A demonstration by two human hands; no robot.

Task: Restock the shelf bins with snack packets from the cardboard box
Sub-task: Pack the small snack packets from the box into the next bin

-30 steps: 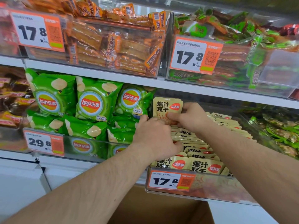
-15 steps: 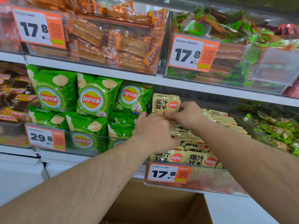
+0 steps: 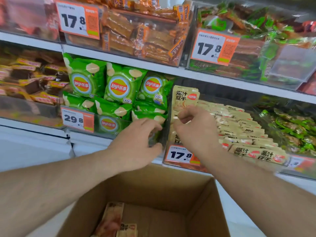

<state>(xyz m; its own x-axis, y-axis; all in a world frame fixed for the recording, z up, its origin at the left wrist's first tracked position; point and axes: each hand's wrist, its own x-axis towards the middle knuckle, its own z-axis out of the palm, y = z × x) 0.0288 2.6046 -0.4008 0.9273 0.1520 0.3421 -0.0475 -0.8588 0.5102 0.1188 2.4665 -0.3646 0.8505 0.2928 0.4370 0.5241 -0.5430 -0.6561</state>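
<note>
Above the cardboard box [image 3: 201,199], in the clear bin [image 3: 172,165], beige snack packets [image 3: 185,98] look light, soft and slick, best pinched by an edge; right hand [image 3: 195,129] seemingly pinches one, left hand [image 3: 136,144] hangs loosely curled, empty.

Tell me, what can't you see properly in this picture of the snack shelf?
- Head view: the cardboard box is cut off by the bottom edge, so its packet count is unknown.
- Right hand hides the beige packets beneath it; its grip is blurred.
- Left hand is motion-blurred.
- Small print on the 17.8 price tag is too small.
</note>
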